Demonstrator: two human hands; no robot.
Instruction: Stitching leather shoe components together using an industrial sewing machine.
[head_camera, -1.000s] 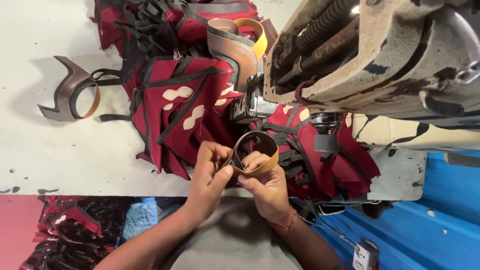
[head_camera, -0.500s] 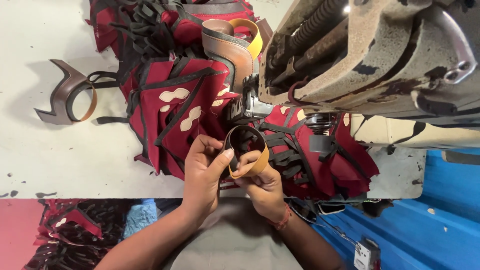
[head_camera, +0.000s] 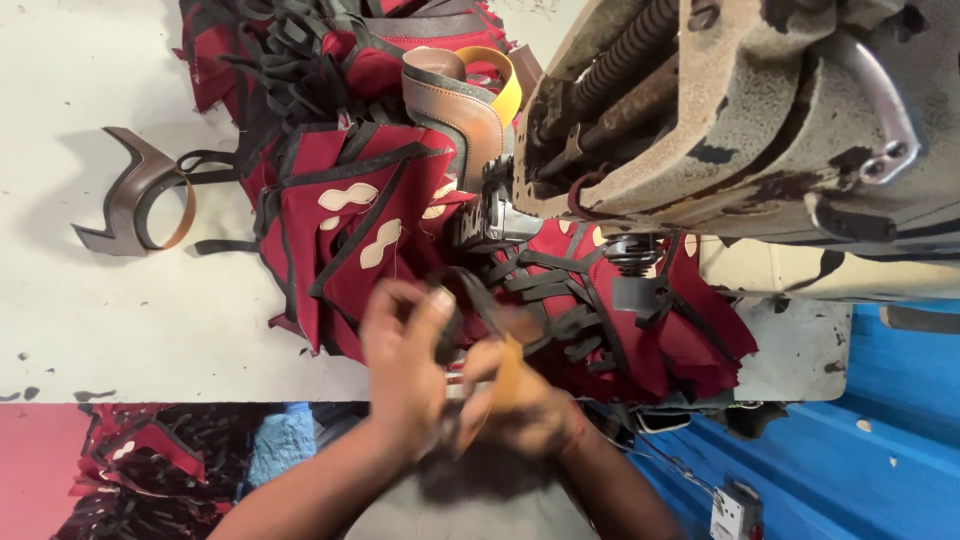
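Both hands, blurred, are meeting at the desk (head_camera: 150, 320) edge: the left hand (head_camera: 405, 350) and right hand (head_camera: 520, 400) are closing their fingers on a tan leather strap (head_camera: 505, 375) with dark edging, just below the heap of maroon pieces (head_camera: 370, 230) beside the sewing machine (head_camera: 740, 120).

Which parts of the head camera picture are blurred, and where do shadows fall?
Head view: both hands, left hand and right hand, and the tan strap between them are motion-blurred; the sewing machine and red pieces stay sharp; the brown loop casts a soft shadow on the table.
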